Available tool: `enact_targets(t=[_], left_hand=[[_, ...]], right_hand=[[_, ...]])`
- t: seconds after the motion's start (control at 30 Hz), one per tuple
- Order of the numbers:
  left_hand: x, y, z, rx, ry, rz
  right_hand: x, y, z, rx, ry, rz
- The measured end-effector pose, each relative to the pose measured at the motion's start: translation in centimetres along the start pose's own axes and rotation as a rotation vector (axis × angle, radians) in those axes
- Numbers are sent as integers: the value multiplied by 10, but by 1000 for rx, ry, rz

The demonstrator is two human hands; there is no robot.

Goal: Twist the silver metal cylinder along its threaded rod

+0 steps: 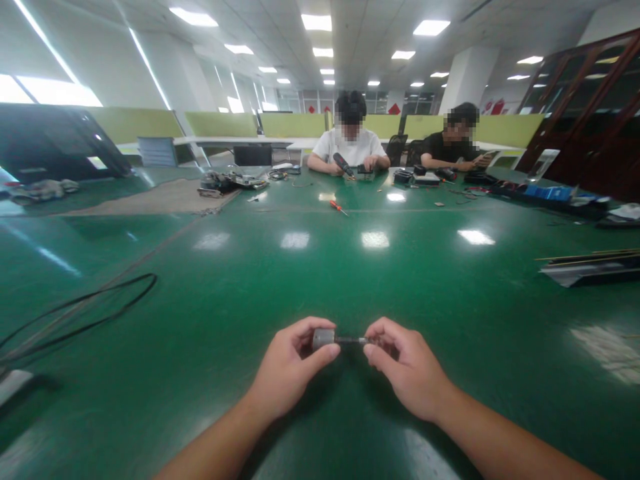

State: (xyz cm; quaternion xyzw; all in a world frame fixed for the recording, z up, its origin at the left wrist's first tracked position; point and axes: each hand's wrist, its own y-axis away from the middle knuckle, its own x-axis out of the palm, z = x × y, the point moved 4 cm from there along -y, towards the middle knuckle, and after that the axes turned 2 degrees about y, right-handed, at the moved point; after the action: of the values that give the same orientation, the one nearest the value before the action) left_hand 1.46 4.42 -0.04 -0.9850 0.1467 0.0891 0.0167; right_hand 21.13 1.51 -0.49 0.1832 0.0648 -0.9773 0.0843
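Note:
Low over the green table [320, 267], near its front edge, my two hands meet. My left hand [290, 367] is closed around a small grey metal cylinder [323, 338], like a little motor. A thin dark shaft [351, 341] sticks out of the cylinder to the right. My right hand [405, 367] pinches the far end of that shaft between thumb and fingers. Whatever sits at the shaft's tip is hidden by the fingers.
A black cable [80, 313] loops on the left. A red-handled screwdriver [338, 208] lies mid-table. A dark flat strip [590, 268] rests at the right. Two people sit at the far edge with tools and parts; one holds a screwdriver [343, 164].

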Motion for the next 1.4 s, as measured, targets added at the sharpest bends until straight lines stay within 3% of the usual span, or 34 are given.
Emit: enact_targets(t=[1.4], left_hand=[[-1, -1, 1, -14, 39, -15]], right_hand=[[-1, 1, -1, -2, 4, -9]])
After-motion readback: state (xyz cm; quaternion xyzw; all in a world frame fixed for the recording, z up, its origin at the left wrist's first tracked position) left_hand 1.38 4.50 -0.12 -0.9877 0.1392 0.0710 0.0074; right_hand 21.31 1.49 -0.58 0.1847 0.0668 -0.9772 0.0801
